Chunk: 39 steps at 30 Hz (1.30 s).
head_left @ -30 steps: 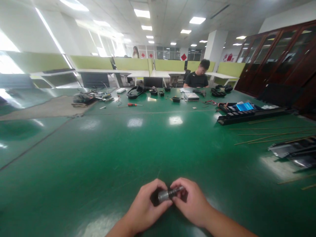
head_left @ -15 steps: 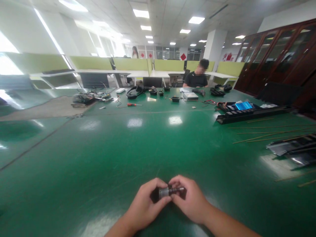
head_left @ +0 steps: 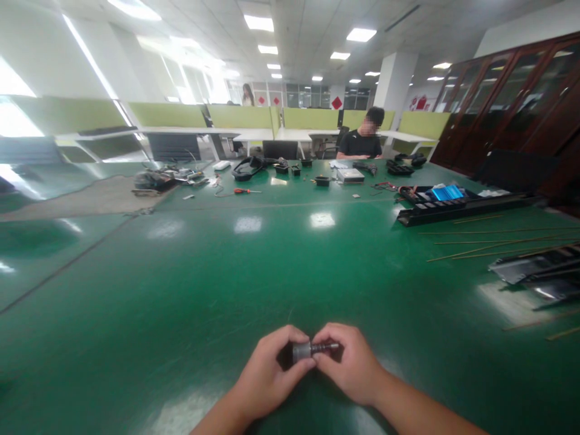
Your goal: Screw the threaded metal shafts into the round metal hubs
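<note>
I have the left hand (head_left: 272,370) holding the fat gray end of a metal shaft (head_left: 302,352), and the right hand (head_left: 354,367) pinching its thin end, between them, over the green tabletop (head_left: 290,272).

Metal pt. (head_left: 302,352) | gray cyl. (head_left: 301,353), thin dk. shaft (head_left: 324,347) | approx. horiz. | btwn fingers (head_left: 290,333)

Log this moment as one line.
left hand: holds metal part by wide end | right hand: at its thin shaft | screwdriver: on table, beyond both hands
</note>
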Each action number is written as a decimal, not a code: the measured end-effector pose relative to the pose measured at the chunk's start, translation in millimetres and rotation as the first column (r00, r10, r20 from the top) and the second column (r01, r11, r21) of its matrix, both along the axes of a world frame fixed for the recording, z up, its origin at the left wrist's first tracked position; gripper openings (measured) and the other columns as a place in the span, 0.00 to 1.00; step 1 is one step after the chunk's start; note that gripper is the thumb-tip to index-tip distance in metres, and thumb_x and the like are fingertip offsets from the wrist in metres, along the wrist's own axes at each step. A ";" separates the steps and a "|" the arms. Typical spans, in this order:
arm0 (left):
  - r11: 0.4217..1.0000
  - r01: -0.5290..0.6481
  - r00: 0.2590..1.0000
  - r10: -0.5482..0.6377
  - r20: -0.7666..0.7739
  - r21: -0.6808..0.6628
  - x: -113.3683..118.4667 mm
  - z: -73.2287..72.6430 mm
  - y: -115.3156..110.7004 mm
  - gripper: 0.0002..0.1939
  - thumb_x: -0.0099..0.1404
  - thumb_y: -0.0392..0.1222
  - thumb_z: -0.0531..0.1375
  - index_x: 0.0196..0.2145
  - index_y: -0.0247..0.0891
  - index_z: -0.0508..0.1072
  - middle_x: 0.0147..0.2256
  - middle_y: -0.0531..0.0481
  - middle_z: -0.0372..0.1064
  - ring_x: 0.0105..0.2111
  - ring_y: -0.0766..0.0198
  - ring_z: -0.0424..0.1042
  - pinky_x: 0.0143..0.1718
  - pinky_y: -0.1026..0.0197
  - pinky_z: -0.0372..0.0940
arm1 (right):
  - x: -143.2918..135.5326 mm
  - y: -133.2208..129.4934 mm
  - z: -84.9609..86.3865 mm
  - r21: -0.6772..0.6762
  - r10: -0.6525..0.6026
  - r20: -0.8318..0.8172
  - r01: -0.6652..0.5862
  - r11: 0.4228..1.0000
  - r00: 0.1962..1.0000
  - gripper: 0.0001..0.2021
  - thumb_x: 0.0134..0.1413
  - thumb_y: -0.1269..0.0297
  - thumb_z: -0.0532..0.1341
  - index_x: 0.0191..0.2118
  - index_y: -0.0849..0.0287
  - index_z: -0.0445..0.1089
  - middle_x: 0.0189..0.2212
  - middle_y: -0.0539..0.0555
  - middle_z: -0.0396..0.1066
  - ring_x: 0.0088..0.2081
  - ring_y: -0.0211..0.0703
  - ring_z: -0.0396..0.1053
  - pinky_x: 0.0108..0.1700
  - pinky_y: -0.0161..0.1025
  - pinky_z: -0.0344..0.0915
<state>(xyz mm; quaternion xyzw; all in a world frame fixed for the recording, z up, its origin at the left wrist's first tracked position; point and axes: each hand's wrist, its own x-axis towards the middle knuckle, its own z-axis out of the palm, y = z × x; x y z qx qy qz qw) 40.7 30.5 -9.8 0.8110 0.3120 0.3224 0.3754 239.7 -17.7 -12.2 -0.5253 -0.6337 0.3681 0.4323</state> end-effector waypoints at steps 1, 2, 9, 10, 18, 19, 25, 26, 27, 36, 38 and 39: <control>1.000 0.001 1.000 -0.001 0.000 0.000 -0.2 -0.1 0.0 0.08 0.66 0.44 0.64 0.41 0.38 0.72 0.36 0.48 0.74 0.35 0.62 0.73 0.39 0.62 0.66 | 0.0 0.1 0.3 -0.002 0.001 0.005 -0.001 1.000 1.000 0.03 0.49 0.72 0.65 0.31 0.59 0.76 0.28 0.51 0.74 0.31 0.42 0.71 0.34 0.34 0.64; 1.000 0.002 1.000 -0.002 -0.001 0.001 -0.4 -0.2 0.1 0.08 0.66 0.44 0.64 0.41 0.38 0.72 0.36 0.49 0.74 0.35 0.62 0.73 0.39 0.62 0.65 | 0.0 0.2 0.5 -0.005 0.001 0.007 -0.001 1.000 1.000 0.03 0.49 0.72 0.65 0.31 0.59 0.76 0.28 0.51 0.74 0.31 0.42 0.71 0.34 0.34 0.64; 1.000 -0.016 0.999 0.016 -0.030 0.013 0.5 1.5 -0.8 0.08 0.66 0.45 0.64 0.40 0.39 0.73 0.35 0.50 0.74 0.35 0.62 0.73 0.38 0.63 0.65 | 0.5 -1.1 0.1 -0.014 0.000 -0.009 0.000 1.000 1.000 0.02 0.50 0.71 0.65 0.30 0.59 0.75 0.27 0.50 0.74 0.31 0.41 0.71 0.34 0.34 0.64; 1.000 -0.020 0.999 0.021 -0.033 0.015 0.9 1.7 -1.1 0.08 0.66 0.45 0.64 0.40 0.39 0.73 0.35 0.50 0.74 0.35 0.62 0.73 0.38 0.63 0.65 | 0.8 -1.1 0.0 -0.011 0.005 -0.014 -0.005 1.000 1.000 0.01 0.50 0.71 0.65 0.30 0.59 0.75 0.27 0.50 0.74 0.30 0.41 0.71 0.34 0.34 0.63; 0.999 -0.023 0.999 0.023 -0.034 0.022 1.3 3.0 -1.4 0.08 0.66 0.44 0.63 0.41 0.39 0.74 0.35 0.49 0.74 0.35 0.62 0.74 0.38 0.63 0.66 | 2.8 0.5 -1.4 -0.012 0.023 -0.022 -0.024 1.000 0.999 0.02 0.52 0.69 0.63 0.31 0.59 0.74 0.26 0.50 0.73 0.29 0.41 0.70 0.33 0.34 0.62; 1.000 -0.022 0.999 0.023 -0.037 0.022 1.4 3.6 -1.3 0.08 0.66 0.44 0.63 0.41 0.39 0.74 0.35 0.49 0.74 0.35 0.62 0.74 0.38 0.63 0.66 | 2.8 0.6 -1.7 -0.017 0.025 -0.024 -0.026 1.000 0.999 0.02 0.52 0.69 0.63 0.31 0.59 0.74 0.26 0.50 0.73 0.29 0.41 0.69 0.33 0.34 0.62; 0.999 -0.026 0.999 0.028 -0.035 0.048 1.7 6.1 -1.3 0.08 0.66 0.45 0.63 0.40 0.39 0.74 0.34 0.48 0.75 0.34 0.62 0.74 0.37 0.63 0.66 | 2.7 1.1 -2.5 -0.017 0.024 -0.031 -0.024 1.000 0.999 0.02 0.52 0.68 0.64 0.30 0.59 0.74 0.25 0.49 0.73 0.29 0.40 0.69 0.32 0.34 0.61; 0.998 -0.029 0.999 0.031 -0.036 0.051 1.7 6.0 -1.2 0.08 0.66 0.45 0.64 0.40 0.38 0.74 0.34 0.48 0.75 0.33 0.62 0.74 0.36 0.63 0.66 | 2.8 1.2 -2.2 -0.018 0.021 -0.031 -0.022 1.000 0.999 0.03 0.52 0.68 0.64 0.30 0.59 0.74 0.25 0.49 0.73 0.29 0.40 0.69 0.32 0.34 0.61; 0.998 -0.034 0.999 0.036 -0.039 0.052 1.7 5.9 -1.1 0.09 0.66 0.45 0.64 0.40 0.38 0.74 0.34 0.48 0.75 0.33 0.62 0.74 0.36 0.63 0.66 | 3.0 1.4 -1.9 -0.020 0.020 -0.033 -0.021 1.000 0.999 0.03 0.52 0.68 0.63 0.30 0.59 0.74 0.25 0.49 0.73 0.29 0.40 0.69 0.32 0.34 0.61; 0.997 -0.050 0.998 0.052 -0.033 0.067 1.2 4.1 -0.6 0.09 0.66 0.45 0.64 0.40 0.39 0.74 0.34 0.50 0.75 0.33 0.63 0.74 0.36 0.64 0.66 | 3.9 1.0 -1.4 -0.024 0.031 -0.077 -0.033 0.999 0.997 0.04 0.53 0.68 0.63 0.29 0.60 0.73 0.24 0.48 0.71 0.27 0.38 0.67 0.30 0.33 0.59; 0.996 -0.055 0.998 0.057 -0.030 0.067 1.2 3.7 -0.4 0.09 0.66 0.46 0.64 0.39 0.38 0.74 0.33 0.49 0.75 0.33 0.62 0.74 0.35 0.64 0.66 | 3.8 1.3 -2.8 -0.037 0.028 -0.092 -0.032 0.999 0.995 0.04 0.53 0.68 0.63 0.30 0.60 0.73 0.24 0.48 0.71 0.27 0.38 0.66 0.30 0.33 0.59; 0.996 -0.056 0.998 0.058 -0.030 0.065 1.2 3.6 -0.3 0.10 0.66 0.46 0.64 0.39 0.38 0.74 0.33 0.49 0.75 0.33 0.62 0.74 0.35 0.64 0.66 | 3.8 1.4 -3.6 -0.043 0.025 -0.097 -0.029 0.999 0.995 0.04 0.53 0.68 0.63 0.30 0.60 0.73 0.24 0.48 0.70 0.27 0.38 0.66 0.30 0.33 0.59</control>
